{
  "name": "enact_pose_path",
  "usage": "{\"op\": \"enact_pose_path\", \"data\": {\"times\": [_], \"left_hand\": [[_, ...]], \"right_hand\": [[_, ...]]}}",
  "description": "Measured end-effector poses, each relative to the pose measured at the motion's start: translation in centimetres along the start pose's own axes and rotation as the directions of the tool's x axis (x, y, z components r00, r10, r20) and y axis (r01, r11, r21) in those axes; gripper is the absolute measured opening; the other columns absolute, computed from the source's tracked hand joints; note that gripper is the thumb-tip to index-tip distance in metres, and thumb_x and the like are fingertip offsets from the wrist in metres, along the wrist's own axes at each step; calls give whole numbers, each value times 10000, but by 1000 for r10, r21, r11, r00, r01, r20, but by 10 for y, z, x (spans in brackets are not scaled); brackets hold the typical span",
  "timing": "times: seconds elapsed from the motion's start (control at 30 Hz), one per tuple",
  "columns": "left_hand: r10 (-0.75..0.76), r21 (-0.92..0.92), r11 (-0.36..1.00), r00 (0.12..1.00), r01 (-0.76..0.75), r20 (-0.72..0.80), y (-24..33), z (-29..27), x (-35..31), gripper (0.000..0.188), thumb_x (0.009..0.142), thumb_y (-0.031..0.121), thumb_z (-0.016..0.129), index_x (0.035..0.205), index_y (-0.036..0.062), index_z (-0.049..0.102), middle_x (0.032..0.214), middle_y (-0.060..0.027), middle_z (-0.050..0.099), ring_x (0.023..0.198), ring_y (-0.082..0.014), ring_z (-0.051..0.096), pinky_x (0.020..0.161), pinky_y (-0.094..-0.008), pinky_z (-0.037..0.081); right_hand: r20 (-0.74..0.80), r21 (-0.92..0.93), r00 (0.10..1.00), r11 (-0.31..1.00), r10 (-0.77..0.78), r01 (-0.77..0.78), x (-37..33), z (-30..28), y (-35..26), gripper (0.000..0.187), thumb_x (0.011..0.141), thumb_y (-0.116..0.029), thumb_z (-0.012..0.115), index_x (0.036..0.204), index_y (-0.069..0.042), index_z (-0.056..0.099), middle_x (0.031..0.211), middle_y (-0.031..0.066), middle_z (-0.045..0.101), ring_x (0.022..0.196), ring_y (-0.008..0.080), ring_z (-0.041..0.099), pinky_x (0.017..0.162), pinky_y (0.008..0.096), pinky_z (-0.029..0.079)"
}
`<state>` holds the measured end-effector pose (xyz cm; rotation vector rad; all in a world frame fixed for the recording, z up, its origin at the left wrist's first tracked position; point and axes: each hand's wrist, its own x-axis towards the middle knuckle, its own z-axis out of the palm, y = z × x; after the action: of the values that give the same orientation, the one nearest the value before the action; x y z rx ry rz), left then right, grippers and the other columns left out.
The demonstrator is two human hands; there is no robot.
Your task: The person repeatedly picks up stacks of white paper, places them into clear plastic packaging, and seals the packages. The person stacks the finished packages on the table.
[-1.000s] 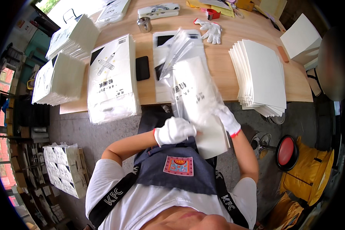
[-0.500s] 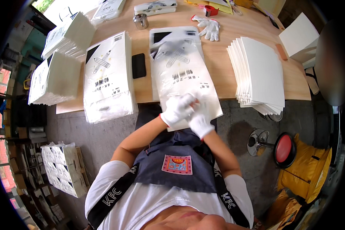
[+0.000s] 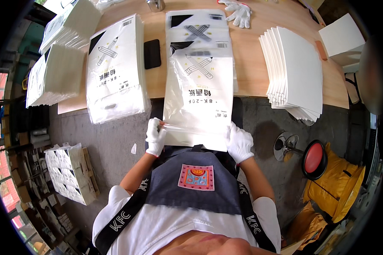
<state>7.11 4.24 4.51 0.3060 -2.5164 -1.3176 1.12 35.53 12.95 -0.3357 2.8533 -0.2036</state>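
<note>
The clear printed plastic bag (image 3: 198, 91) extends between and beyond the fingers, its long axis pointing away from the body, mouth nearest; white paper (image 3: 195, 141) protrudes there. The gloved left hand (image 3: 155, 137) pinches its near left edge; the gloved right hand (image 3: 239, 143) touches the near right corner, fingers curled, grip unclear.

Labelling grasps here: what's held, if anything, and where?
Printed plastic bag with white paper in it: left hand pinches the bag's near-left edge; right hand holds the near-right edge.
</note>
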Motion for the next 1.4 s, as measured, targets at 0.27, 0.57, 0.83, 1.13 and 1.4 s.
{"op": "enact_pose_path", "data": {"times": [0.27,0.57,0.83,1.13,1.4], "left_hand": [[244,-347,936,819,-59,519,20,-68,-70,130,821,41,642,789,46,516,759,-65,549,630,-210,509,578,-326,427],[-112,23,994,988,110,109,67,-22,45,215,723,-21,629,850,70,481,714,-109,587,677,-277,629,600,-358,483],[-196,-88,972,959,218,204,-20,-30,-1,87,940,86,564,945,23,504,830,-33,581,751,-93,546,691,-267,489],[-460,-358,680,752,640,472,-19,15,84,284,996,234,540,1181,22,576,957,-72,669,810,-138,644,714,-266,539],[-243,-310,890,922,335,301,88,-28,103,122,968,119,541,1056,51,591,679,-9,596,541,-64,486,509,-228,406]], "right_hand": [[-48,-193,923,910,-382,366,-94,36,-1,161,788,-225,561,660,-129,546,544,18,555,468,195,577,457,373,441],[-179,-96,980,993,-91,75,16,-19,5,287,867,-275,515,671,-92,617,588,129,625,502,294,636,485,453,497],[-25,235,999,972,37,-30,0,37,35,374,974,-402,397,917,-123,640,804,169,682,727,380,661,655,517,498],[541,839,776,147,-323,-524,52,108,57,343,919,-212,654,1197,-21,596,796,75,653,556,95,550,470,241,442],[386,896,921,-260,55,-360,73,61,40,419,992,-320,527,1264,-3,559,1120,100,651,935,158,626,773,288,504]]}}
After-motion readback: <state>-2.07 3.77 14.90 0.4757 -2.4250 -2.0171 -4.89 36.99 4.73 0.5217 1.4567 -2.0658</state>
